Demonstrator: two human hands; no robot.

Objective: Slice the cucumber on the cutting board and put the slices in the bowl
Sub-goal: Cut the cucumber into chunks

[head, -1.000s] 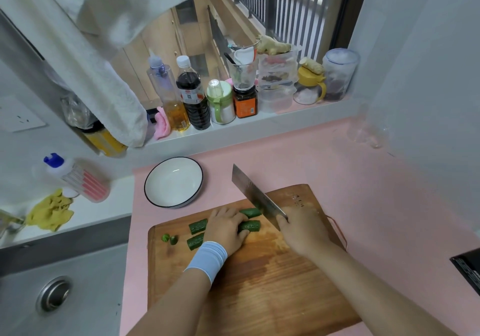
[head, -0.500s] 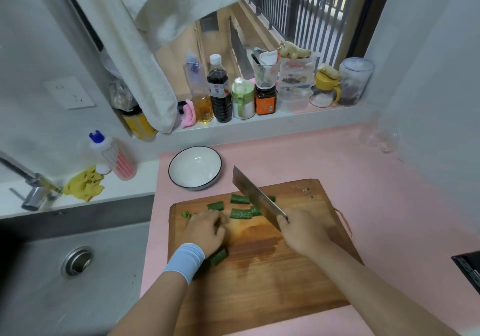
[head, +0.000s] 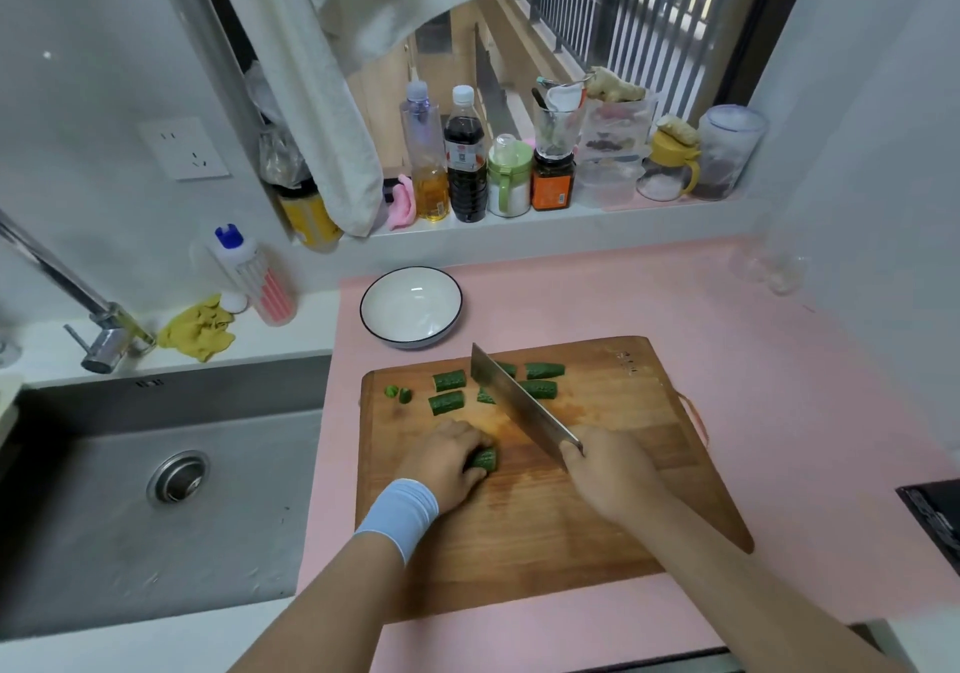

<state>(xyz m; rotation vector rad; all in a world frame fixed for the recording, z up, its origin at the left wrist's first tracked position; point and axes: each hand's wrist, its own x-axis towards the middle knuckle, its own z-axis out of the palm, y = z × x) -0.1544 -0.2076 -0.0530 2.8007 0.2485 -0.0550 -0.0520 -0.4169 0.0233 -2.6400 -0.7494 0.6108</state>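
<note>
Slicing under way: cucumber (head: 485, 459) is pinned by curled left fingers (head: 467, 438); knife (head: 519, 407) is gripped by right fingers (head: 574, 459). Next, knife must be set over it.

Pink countertop in front of me, carrying my board and my bowl

The pink countertop (head: 649, 298) is running from the sink (head: 156, 527) on my left to the wall (head: 883, 152) on my right. The wooden cutting board (head: 545, 516) is lying flat on it nearest me, turned slightly askew. The white, dark-rimmed bowl (head: 410, 308) is sitting upright on the pink surface just beyond the board's far left corner, not touching it. A clear glass item (head: 774, 269), too blurred for me to name, is standing well apart in the far right corner, and a black object (head: 935, 516) is poking in at the right edge, cut off
</note>
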